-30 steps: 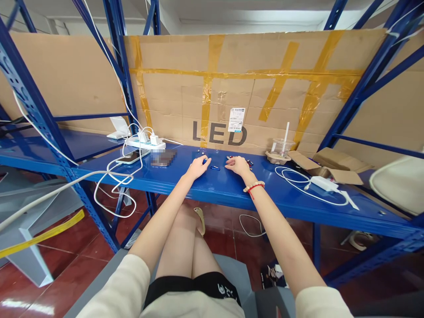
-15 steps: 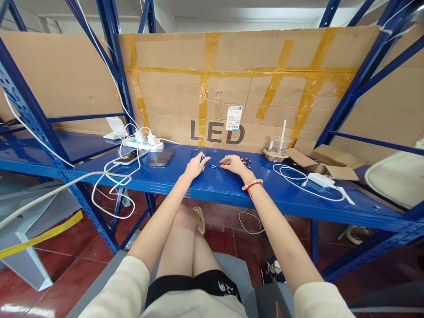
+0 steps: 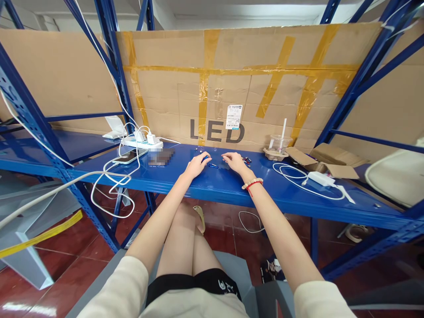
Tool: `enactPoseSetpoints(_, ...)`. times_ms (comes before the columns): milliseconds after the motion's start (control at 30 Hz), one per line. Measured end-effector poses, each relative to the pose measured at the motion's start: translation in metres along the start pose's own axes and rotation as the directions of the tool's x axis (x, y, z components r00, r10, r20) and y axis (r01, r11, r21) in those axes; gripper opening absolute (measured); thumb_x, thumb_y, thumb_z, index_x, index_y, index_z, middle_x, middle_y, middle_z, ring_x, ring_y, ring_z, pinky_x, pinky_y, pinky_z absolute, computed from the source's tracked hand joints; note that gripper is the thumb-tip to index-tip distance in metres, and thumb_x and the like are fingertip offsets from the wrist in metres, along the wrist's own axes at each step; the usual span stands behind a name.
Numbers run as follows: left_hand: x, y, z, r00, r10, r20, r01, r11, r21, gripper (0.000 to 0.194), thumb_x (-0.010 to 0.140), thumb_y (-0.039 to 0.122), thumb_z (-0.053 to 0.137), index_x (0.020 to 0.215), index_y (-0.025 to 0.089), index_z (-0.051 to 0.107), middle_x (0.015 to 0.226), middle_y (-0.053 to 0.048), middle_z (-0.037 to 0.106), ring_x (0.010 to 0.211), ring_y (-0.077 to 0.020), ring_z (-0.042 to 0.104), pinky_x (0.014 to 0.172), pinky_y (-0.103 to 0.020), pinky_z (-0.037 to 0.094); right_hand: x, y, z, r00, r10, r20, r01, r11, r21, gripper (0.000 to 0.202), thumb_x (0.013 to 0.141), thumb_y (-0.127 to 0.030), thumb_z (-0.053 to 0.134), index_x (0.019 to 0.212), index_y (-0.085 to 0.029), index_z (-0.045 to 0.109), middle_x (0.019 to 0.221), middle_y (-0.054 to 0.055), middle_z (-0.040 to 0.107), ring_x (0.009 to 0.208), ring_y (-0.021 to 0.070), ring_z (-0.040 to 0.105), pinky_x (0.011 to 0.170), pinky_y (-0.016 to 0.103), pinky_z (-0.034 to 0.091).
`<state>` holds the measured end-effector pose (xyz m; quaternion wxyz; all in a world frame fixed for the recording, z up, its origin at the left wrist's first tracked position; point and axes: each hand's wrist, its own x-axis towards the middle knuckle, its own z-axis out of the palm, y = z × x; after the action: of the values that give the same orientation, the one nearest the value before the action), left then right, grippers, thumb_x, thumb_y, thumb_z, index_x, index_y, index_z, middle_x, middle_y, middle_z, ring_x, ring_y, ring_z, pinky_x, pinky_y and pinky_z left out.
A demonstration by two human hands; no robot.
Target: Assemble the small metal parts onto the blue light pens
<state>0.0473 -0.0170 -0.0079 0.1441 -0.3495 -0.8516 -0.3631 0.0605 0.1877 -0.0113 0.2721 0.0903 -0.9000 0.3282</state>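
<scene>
My left hand (image 3: 196, 166) is closed over the blue worktop, with a small blue piece (image 3: 206, 157) at its fingertips; most of that piece is covered. Thumb and fingertips meet in a pinch on my right hand (image 3: 234, 161), and anything between them is too small to make out. Between the two hands a small, slim blue object (image 3: 213, 166) lies on the worktop. Close beyond my right hand is a little pile of dark, red and blue small parts (image 3: 247, 160), partly hidden by the hand. Several tiny bits (image 3: 199, 149) lie behind my left hand.
A power strip (image 3: 142, 143) with white cables and a phone (image 3: 129, 157) are at left. On the right are a plastic cup with a straw (image 3: 280, 142), an opened carton (image 3: 318, 161) and a white adapter (image 3: 320, 178). Cardboard (image 3: 165, 97) stands behind the worktop (image 3: 265, 190).
My left hand has rolled palm-down, its thumb no longer sticking out, and the blue piece is more hidden. My right hand's fingers have drawn into a pinch, slightly raised.
</scene>
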Motion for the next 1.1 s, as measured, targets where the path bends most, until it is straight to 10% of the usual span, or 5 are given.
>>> enactPoseSetpoints(467, -0.001, -0.003, 0.005, 0.997, 0.061, 0.049, -0.059, 0.997, -0.050, 0.028, 0.086, 0.042, 0.037, 0.104, 0.025, 0.051, 0.084, 0.000, 0.063, 0.081, -0.0172, 0.059, 0.081, -0.032, 0.044, 0.002, -0.038, 0.016, 0.994, 0.105, -0.036, -0.071, 0.848, 0.526, 0.034, 0.065, -0.042, 0.068, 0.081, -0.012, 0.070, 0.078, 0.011, 0.069, 0.067, 0.0181, 0.063, 0.048, 0.023, 0.049)
enactPoseSetpoints(1100, -0.001, 0.000, 0.002, 0.999, 0.047, -0.014, -0.048, 0.997, -0.054, 0.032, 0.085, 0.041, 0.040, 0.111, 0.027, 0.051, 0.097, -0.001, 0.063, 0.089, -0.0169, 0.058, 0.080, -0.029, 0.043, -0.003, -0.033, 0.010, 0.996, 0.017, 0.092, -0.059, 0.877, 0.477, 0.039, 0.060, -0.048, 0.068, 0.079, -0.013, 0.070, 0.075, 0.008, 0.068, 0.062, 0.0146, 0.060, 0.042, 0.019, 0.042)
